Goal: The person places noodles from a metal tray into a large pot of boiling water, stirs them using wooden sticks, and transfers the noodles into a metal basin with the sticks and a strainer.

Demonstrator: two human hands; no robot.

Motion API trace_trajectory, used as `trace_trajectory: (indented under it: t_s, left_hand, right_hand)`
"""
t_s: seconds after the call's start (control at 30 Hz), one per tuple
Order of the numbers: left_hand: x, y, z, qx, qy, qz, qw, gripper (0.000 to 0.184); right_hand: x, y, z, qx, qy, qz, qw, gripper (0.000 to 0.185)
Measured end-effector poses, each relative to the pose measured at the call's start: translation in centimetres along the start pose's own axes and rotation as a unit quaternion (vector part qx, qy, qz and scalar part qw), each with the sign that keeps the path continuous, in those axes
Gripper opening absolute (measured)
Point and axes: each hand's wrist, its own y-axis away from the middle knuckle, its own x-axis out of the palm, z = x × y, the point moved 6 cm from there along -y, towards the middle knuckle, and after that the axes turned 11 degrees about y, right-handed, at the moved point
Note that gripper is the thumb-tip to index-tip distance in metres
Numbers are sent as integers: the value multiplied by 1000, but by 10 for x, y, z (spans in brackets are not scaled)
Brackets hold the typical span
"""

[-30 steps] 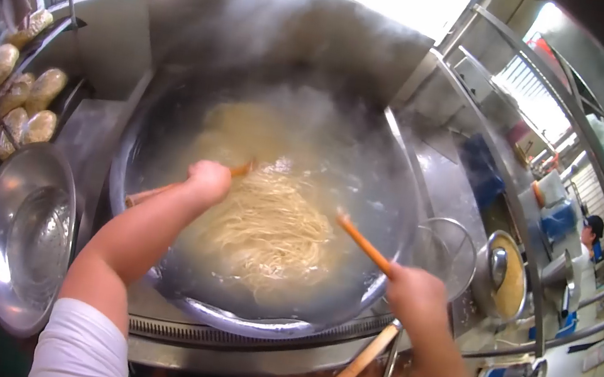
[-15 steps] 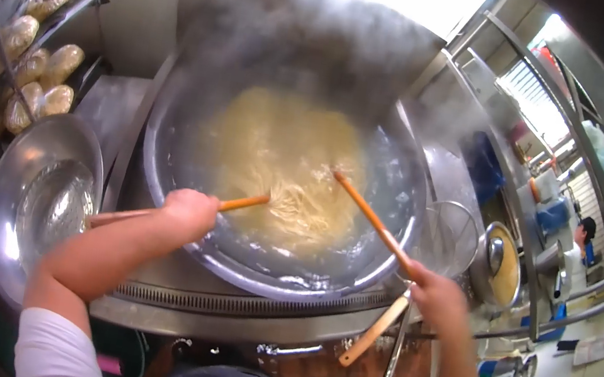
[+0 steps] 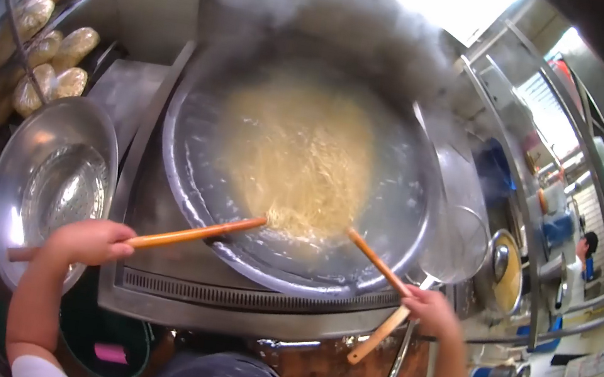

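A large steaming metal wok (image 3: 178,189) of cloudy water stands before me, with a mass of pale yellow noodles (image 3: 303,154) in it. My left hand (image 3: 95,242) is closed round a long wooden stick (image 3: 190,233), left of the wok. The stick's tip meets the near left edge of the noodles. At the wok's right front, my right hand (image 3: 433,311) grips a second wooden stick (image 3: 378,261), whose tip touches the near right edge of the noodles. Close by that hand is a wire strainer (image 3: 458,243) with a wooden handle (image 3: 377,339).
A perforated metal basin (image 3: 12,169) stands at the left, below several clear bags of yellowish food (image 3: 37,88). A dark green bin (image 3: 142,348) holds something pink. To the right are a round pan of yellow contents (image 3: 511,278), metal rails (image 3: 532,215) and another person (image 3: 581,254) farther off.
Both hands have drawn back toward me with the sticks, the left also outward. The stick tips moved from within the noodles to their near edge. The camera view has shifted slightly.
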Motion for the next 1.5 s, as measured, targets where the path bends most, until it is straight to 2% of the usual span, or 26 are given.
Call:
trace_trajectory:
  t_s: [0.07, 0.13, 0.17, 0.23, 0.3, 0.43, 0.5, 0.53, 0.63, 0.73, 0.77, 0.8, 0.87, 0.97, 1.0, 1.03, 1.1, 1.17, 1.23, 1.27, 1.3, 1.4, 1.47, 1.5]
  left_hand:
    - [-14, 29, 20, -45, 59, 35, 997, 34]
    - [-30, 65, 28, -143, 121, 11, 982, 31]
    - [-39, 81, 26, -163, 147, -17, 975, 30]
    - [-54, 103, 24, -202, 196, -71, 957, 27]
    - [-71, 103, 31, -162, 211, -129, 955, 26]
    - [-100, 66, -7, -65, 217, -202, 953, 28]
    - [-109, 30, -62, -31, 91, -210, 973, 30]
    - [-112, 4, -71, 10, 80, -213, 974, 31]
    - [-104, -80, -109, 96, -13, -225, 969, 30]
    - [-65, -143, -158, 5, -139, -187, 972, 25]
    - [-47, -163, -168, -19, -205, -176, 963, 25]
    - [-27, -179, -178, -26, -252, -172, 952, 25]
    - [4, -224, -180, -39, -268, -158, 950, 25]
    - [43, -255, -192, -37, -273, -138, 951, 25]
    - [53, -255, -200, -23, -278, -125, 952, 25]
    - [68, -273, -193, -21, -293, -118, 949, 25]
    - [80, -264, -199, -15, -285, -99, 953, 25]
    - [95, -261, -192, -20, -258, -95, 961, 24]
    - [110, -250, -183, -11, -231, -83, 969, 24]
    - [119, -248, -178, -17, -218, -87, 972, 25]
    - [124, -242, -172, -21, -205, -91, 974, 25]
    - [131, -210, -162, -13, -169, -45, 984, 25]
    - [118, -173, -143, 8, -145, -42, 988, 24]
    - [110, -151, -129, 22, -133, -39, 990, 24]
  right_hand:
    - [47, -45, 16, -8, -62, -17, 998, 41]
    - [66, -73, 46, -7, -72, -34, 997, 42]
    - [63, -87, 65, -9, -53, -53, 997, 43]
    - [69, -125, 82, -19, -113, -42, 992, 40]
    - [74, -159, 96, -36, -163, -58, 984, 37]
    - [84, -201, 105, -45, -118, -91, 988, 39]
    - [95, -213, 95, -80, -77, -123, 986, 41]
    - [100, -216, 84, -86, -20, -147, 985, 45]
    - [73, -145, 64, -138, 64, -167, 974, 46]
    - [12, -67, -3, -55, -113, 3, 992, 44]
    - [-29, -29, -14, -57, -84, -11, 995, 42]
    - [-67, 4, -45, -1, -44, -17, 999, 41]
    - [-132, 80, -62, 31, -1, -60, 998, 42]
    - [-178, 159, -59, 139, 3, -77, 987, 39]
    - [-184, 164, -61, 130, -17, -75, 988, 35]
    - [-188, 157, -69, 104, -19, -115, 988, 38]
    - [-184, 120, -55, 63, 12, -88, 994, 35]
    - [-157, 52, -29, 3, 138, -49, 989, 32]
    - [-116, -18, 38, -106, 364, -166, 910, 28]
    - [-97, -50, 66, -77, 361, -202, 907, 25]
    - [-79, -85, 85, -93, 347, -241, 902, 22]
    - [-21, -152, 120, -70, 359, -253, 896, 26]
    - [10, -157, 129, -43, 371, -233, 898, 30]
    - [21, -160, 113, -94, 319, -257, 907, 24]
